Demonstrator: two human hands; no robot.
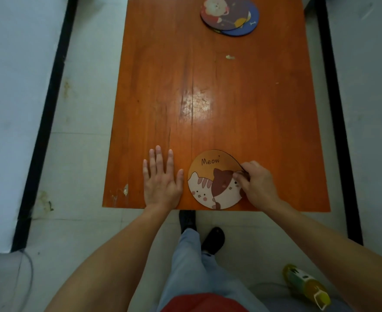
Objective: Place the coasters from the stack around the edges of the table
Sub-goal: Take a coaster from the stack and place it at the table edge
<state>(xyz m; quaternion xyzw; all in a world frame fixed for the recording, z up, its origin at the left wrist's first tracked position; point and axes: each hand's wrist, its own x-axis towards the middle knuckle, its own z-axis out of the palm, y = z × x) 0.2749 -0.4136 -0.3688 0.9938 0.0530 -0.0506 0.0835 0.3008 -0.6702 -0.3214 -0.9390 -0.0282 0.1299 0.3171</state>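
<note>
Near table edge: the right hand [256, 184] pinches the right rim of the cat coaster [214, 180], fingertips curled over the edge with the thumb on the printed face.
Grip state, right: narrow pinch closed on the coaster rim; that side of the rim looks slightly lifted, though I cannot tell for sure.
Cat coaster: round, orange top with "Meow" written on it and two cartoon cats below; it extends left from the grip and lies just inside the near edge of the orange table [208, 97].
Left hand [161, 179]: left of the gripped coaster, flat on the wood, palm down, fingers spread and straight, holding nothing; thumb tip just beside the coaster's left rim, contact unclear.
Coaster stack [229, 15]: well beyond the grip, at the far end of the table; several overlapping round pieces, top one dark with a cartoon figure, a blue one showing beneath.
Table surface: glare patch and scratches between grip and stack.
Below the grip: light trousers and dark shoes on pale floor; a yellow bottle [307, 285] lies at lower right.
</note>
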